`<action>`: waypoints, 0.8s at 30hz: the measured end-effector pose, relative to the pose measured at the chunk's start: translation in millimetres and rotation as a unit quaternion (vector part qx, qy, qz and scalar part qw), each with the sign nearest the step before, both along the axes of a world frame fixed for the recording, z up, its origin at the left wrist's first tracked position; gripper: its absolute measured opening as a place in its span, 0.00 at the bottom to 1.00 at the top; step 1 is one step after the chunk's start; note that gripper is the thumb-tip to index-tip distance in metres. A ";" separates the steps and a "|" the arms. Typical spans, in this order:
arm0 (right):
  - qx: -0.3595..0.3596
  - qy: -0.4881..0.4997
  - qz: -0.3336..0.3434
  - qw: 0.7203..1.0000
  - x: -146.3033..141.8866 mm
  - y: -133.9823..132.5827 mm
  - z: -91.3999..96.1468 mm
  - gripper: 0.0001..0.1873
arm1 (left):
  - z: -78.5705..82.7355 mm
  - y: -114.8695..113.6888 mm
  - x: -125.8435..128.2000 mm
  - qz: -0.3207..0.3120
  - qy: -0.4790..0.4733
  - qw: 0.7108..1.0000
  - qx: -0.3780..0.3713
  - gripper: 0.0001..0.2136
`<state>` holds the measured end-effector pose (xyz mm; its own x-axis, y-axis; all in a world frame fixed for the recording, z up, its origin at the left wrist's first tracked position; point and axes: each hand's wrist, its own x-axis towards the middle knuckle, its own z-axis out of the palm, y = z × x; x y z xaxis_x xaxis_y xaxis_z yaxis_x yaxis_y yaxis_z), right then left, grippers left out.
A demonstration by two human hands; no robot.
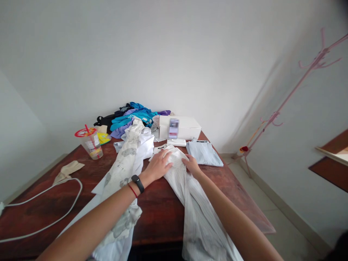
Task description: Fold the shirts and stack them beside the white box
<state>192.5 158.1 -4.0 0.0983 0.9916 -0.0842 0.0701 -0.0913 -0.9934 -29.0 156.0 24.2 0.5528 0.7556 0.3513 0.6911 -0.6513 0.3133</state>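
A pale striped shirt [199,214] lies lengthwise on the wooden table, its lower part hanging over the near edge. A small dark label shows near its far end. My left hand [159,165] rests on the upper left of that shirt, fingers spread over the cloth. At the shirt's right edge, my right hand [192,166] has its fingers bent onto the fabric, gripping the edge; the fingertips are partly hidden. Left of my hands, a white garment with grey print [122,163] stretches along the table and under my left forearm.
A folded light-blue garment [203,153] lies right of my hands. Behind stand a white box [187,125] and a phone [173,128] on a white block. A clothes pile [136,117], a plastic cup [92,143], a white cable [78,195] and a pink coat rack [293,88] surround these.
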 end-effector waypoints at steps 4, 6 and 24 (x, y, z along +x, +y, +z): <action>0.023 -0.092 -0.067 0.993 5.3 -25.4 8.9 0.30 | -15.5 -28.2 22.4 -0.105 0.100 0.987 -0.069 0.35; 0.065 -0.203 -0.080 0.974 7.6 -58.6 12.6 0.28 | -27.5 -32.6 26.5 -0.077 0.132 0.982 -0.109 0.41; 0.069 -0.462 0.159 0.870 2.6 -225.6 10.8 0.08 | -8.4 -105.6 26.1 -0.174 0.119 0.977 -0.017 0.23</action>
